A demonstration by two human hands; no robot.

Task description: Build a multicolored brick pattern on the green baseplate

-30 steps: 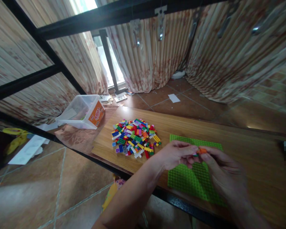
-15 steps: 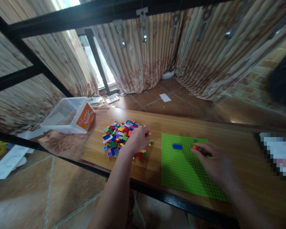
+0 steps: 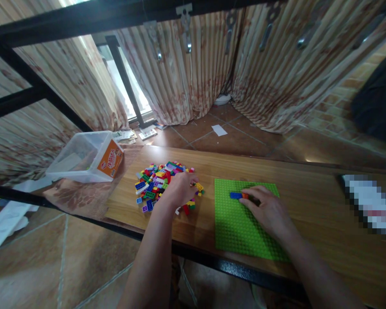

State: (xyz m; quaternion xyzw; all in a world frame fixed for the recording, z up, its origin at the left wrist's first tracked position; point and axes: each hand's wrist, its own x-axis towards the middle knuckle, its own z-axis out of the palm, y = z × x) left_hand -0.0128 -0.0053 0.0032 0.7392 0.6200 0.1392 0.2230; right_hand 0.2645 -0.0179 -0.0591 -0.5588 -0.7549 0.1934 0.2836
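On the green baseplate (image 3: 234,227) lies a blue brick (image 3: 235,195), near the far left part of the plate. My right hand (image 3: 263,204) pinches a small orange-red brick (image 3: 245,195) between thumb and fingers, right up against the blue brick's right end. Whether the orange-red brick is pressed onto the studs cannot be seen. My left hand (image 3: 179,189) is over the right side of a pile of mixed toy bricks (image 3: 152,186), its fingers curled together. What they hold, if anything, is hidden. A yellow brick (image 3: 199,187) lies just beyond its fingertips.
The bricks and baseplate rest on a wooden tabletop (image 3: 199,165) with a dark front edge. A clear plastic box (image 3: 80,171) with an orange label stands at the left end. A blurred-out flat object (image 3: 369,201) lies at the right. Metal clips (image 3: 187,36) hang from a black bar overhead.
My right hand has moved left with the orange-red brick, bringing it against the blue brick. My left hand stays at the pile with its fingers curled. The whole view has shifted slightly.
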